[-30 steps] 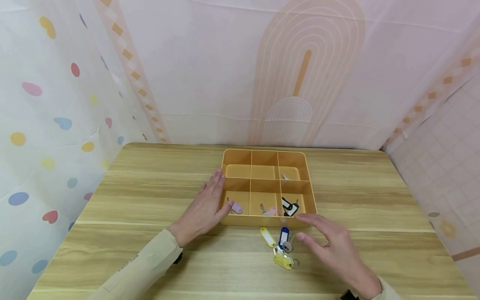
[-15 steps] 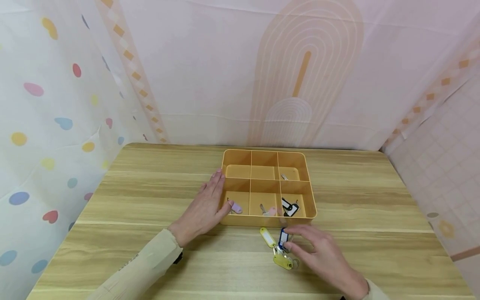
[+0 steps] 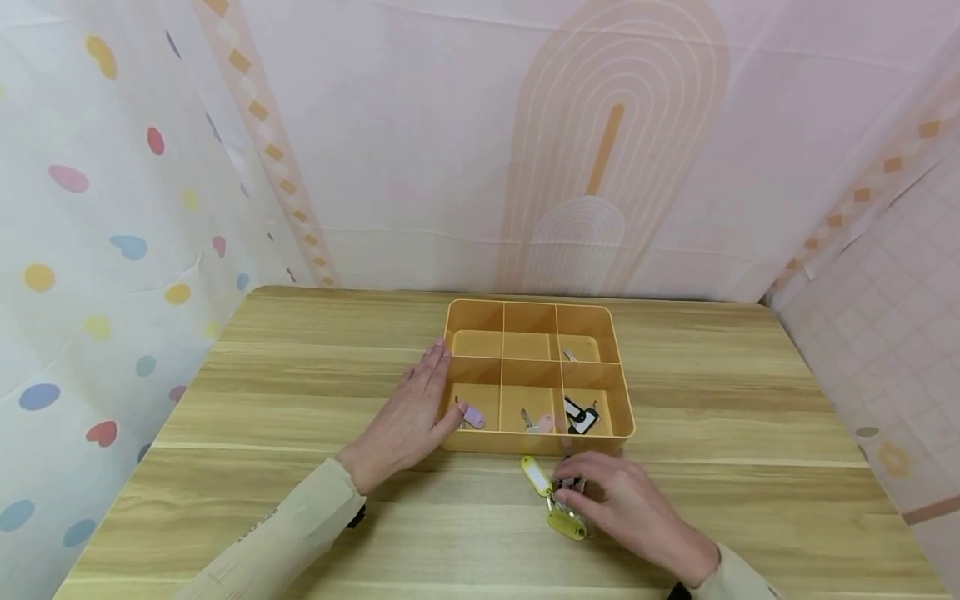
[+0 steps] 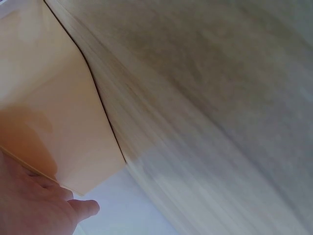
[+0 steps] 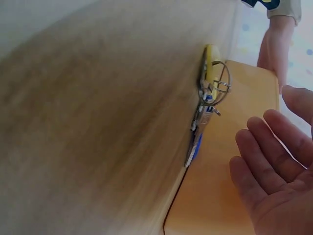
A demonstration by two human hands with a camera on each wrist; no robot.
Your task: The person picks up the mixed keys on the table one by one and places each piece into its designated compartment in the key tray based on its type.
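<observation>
An orange six-compartment tray (image 3: 480,442) sits on the wooden table. Against its left wall rests my left hand (image 3: 405,427), fingers extended along the outside and thumb at the front corner. My right hand (image 3: 626,504) hovers in front of the tray, thumb and fingertips around a small pile of tagged keys. That pile has a yellow key tag (image 3: 536,476), a second yellow key tag (image 3: 566,525) and a blue key tag (image 5: 197,147), mostly covered in the head view. In the right wrist view the right fingers are spread beside the keys and metal rings (image 5: 221,88), gripping nothing.
Front compartments hold a purple key tag (image 3: 474,416), a pink key tag (image 3: 545,423) with a key, and black key tags (image 3: 585,420). A key (image 3: 569,354) lies in the back right compartment. Behind the table (image 3: 315,333) hangs a patterned curtain (image 3: 405,150).
My right hand has moved left from beside the pile to over the blue key tag, its thumb and fingers coming closer together. The left hand and tray stay put.
</observation>
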